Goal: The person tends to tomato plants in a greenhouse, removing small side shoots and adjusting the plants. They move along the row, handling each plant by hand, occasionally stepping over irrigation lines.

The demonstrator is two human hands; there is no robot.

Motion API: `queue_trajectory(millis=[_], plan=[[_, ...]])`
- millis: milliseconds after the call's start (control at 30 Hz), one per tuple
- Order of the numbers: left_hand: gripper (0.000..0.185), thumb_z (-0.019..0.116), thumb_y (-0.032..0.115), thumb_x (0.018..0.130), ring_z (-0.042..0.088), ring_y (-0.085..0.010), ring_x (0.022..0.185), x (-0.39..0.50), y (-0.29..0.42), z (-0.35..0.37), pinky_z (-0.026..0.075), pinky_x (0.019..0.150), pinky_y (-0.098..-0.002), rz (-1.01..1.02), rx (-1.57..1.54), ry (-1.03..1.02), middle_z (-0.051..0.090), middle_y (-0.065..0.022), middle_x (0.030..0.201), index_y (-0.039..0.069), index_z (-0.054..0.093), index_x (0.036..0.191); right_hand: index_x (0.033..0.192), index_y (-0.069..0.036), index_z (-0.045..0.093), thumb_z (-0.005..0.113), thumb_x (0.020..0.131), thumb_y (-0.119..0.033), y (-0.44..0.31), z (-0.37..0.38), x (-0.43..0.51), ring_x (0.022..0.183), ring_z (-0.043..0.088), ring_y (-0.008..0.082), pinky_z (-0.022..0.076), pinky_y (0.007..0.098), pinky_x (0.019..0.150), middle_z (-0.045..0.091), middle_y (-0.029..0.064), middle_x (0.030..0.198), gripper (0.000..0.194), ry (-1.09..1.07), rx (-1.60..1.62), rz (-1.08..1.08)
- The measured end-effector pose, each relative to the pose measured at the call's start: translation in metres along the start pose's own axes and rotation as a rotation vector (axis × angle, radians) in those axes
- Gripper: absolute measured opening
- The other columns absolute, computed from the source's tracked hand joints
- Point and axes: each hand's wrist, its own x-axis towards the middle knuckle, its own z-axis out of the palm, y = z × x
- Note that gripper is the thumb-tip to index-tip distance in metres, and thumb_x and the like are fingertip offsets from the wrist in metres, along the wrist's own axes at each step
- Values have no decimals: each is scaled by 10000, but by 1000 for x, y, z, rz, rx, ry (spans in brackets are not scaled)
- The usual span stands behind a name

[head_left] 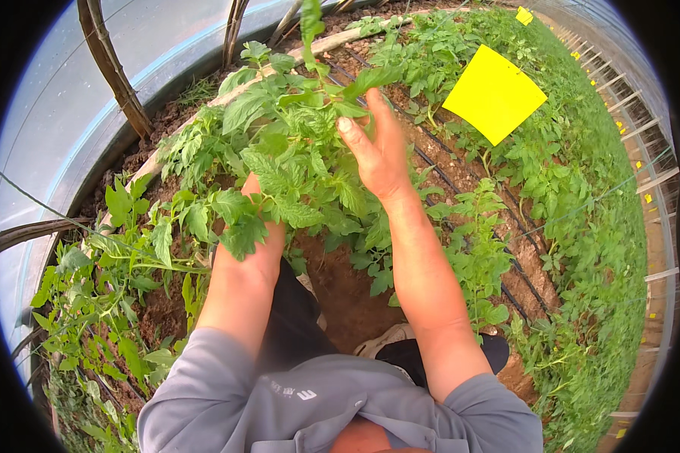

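Leafy green tomato plants stand before me. My right hand is raised at the right side of the foremost plant, with the thumb and fingers around its upper leaves and stem; whether the fingers close on the stem is hidden by leaves. My left hand reaches into the same foliage lower down; leaves cover the fingers, and only the wrist and forearm show clearly. The plant's top shoot rises past my right hand.
A yellow sticky card hangs to the right. Black drip lines run along the soil. A green string crosses at left. Wooden poles stand by the plastic film wall. Dense plants fill the right.
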Motion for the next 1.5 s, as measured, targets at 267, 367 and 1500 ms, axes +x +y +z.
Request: queue_trajectory(millis=[267,367,1500], plan=[[582,483,252,966,500,-355,1213,21,-26,-1,405,1063,-481,503,-560,49,418,-248,1381,-70,296,1413,1216,62,491,662,910,-309,-3,-25,82,953,663,229,532,343,767,655,208,1049,510,263,-130,-255],[574,471,238,972,507,-370,1211,48,-19,7,407,1066,-492,943,-931,-78,415,-266,1381,-88,291,1408,1245,73,462,661,914,-250,-12,-38,82,856,655,173,527,302,694,667,161,947,504,485,-414,-117],[335,709,224,827,676,-219,823,119,76,62,515,783,-358,172,145,620,716,-122,946,62,690,1120,1443,-51,262,419,829,-27,80,-63,0,1198,496,422,386,519,1026,549,228,1208,634,622,759,282]])
